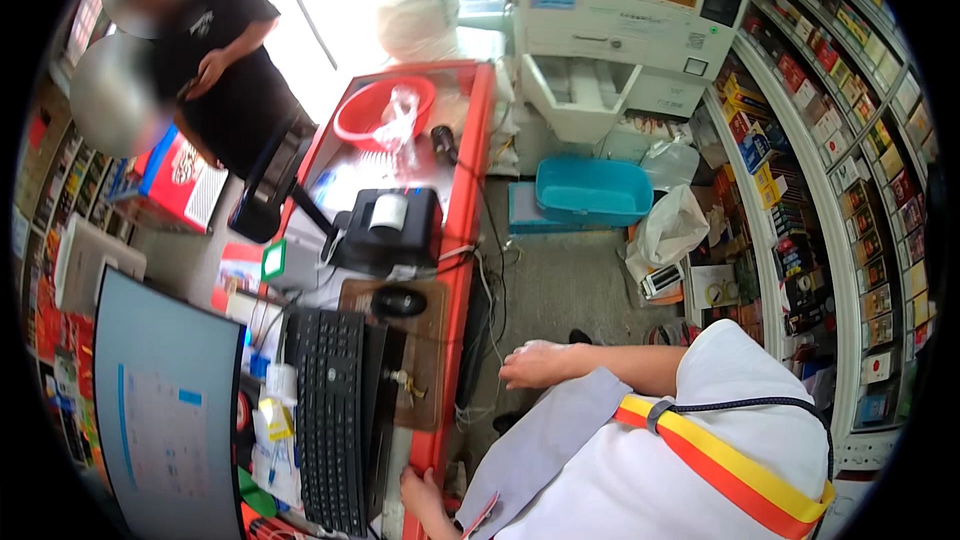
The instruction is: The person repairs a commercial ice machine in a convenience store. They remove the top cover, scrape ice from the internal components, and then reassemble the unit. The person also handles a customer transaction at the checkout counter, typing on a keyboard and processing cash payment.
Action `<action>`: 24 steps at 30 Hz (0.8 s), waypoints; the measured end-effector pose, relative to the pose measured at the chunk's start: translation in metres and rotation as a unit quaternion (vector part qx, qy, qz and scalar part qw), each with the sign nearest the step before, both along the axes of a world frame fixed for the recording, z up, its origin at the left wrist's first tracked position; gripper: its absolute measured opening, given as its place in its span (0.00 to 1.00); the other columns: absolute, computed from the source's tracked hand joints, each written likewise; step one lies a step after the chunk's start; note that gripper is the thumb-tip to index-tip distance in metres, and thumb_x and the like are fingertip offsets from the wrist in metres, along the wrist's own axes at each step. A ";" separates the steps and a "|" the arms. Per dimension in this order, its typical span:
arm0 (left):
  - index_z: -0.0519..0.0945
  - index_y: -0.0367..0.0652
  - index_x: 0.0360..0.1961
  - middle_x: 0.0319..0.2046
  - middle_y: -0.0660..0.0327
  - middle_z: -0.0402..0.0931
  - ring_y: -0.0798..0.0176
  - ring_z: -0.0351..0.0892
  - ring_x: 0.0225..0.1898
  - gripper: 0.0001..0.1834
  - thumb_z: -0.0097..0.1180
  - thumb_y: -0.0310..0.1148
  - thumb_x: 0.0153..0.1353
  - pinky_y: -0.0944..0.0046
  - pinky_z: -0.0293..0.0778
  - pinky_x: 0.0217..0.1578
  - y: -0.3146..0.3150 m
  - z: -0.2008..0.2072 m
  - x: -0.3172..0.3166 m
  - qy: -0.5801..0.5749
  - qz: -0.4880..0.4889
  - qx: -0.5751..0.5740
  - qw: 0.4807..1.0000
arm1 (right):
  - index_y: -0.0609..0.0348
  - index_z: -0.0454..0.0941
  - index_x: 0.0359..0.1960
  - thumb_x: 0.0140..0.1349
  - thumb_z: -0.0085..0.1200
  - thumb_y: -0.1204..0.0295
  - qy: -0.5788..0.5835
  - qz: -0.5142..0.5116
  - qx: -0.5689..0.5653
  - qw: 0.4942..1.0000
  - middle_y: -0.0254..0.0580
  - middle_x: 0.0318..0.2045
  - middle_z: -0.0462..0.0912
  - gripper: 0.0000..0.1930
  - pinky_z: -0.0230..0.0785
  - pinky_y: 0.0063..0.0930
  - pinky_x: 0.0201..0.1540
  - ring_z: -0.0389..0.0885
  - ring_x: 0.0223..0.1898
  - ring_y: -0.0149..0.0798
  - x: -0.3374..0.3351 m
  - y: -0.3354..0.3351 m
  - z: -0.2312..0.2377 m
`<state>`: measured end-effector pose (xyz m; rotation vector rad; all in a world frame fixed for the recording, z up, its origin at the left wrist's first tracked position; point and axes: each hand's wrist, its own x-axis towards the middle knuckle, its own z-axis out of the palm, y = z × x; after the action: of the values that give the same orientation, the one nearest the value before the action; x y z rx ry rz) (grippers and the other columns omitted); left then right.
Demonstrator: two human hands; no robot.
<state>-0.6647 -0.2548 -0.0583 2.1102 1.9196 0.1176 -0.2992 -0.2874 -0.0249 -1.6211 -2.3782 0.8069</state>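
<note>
My right hand (535, 364) hangs in front of my body, beside the red counter edge (470, 210). Its fingers are loosely bent, and nothing shows in them. A thin pale cable runs close to its fingertips. Lower down, my left hand (422, 496) rests at the counter's edge with thumb and fingers apart, holding nothing I can see. Nearest to it on the counter is a black keyboard (332, 420). A bunch of keys (407, 383) lies beside the keyboard on a brown mat (432, 345), with a black mouse (399, 301) above.
A large monitor (165, 410) stands at the left, and a black receipt printer (393, 225) beyond the mouse. Farther off are a red basin (350, 125), a white machine (610, 20) and a turquoise tub (593, 190). Packed shelves (840, 170) line the right. Across the counter stands a person (225, 70).
</note>
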 end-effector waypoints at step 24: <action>0.72 0.39 0.34 0.31 0.52 0.75 0.47 0.76 0.35 0.12 0.59 0.32 0.51 0.53 0.72 0.33 0.046 0.056 0.458 0.015 -0.512 -0.161 0.844 | 0.59 0.75 0.35 0.61 0.49 0.61 0.062 -0.285 -0.079 0.953 0.48 0.35 0.78 0.13 0.71 0.42 0.42 0.78 0.41 0.50 0.278 -0.115 -0.038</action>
<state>-0.2063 -0.2087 -0.0024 2.5475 0.5327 -0.4279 -0.0211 -0.4022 -0.0629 -2.0923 -1.6497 0.9484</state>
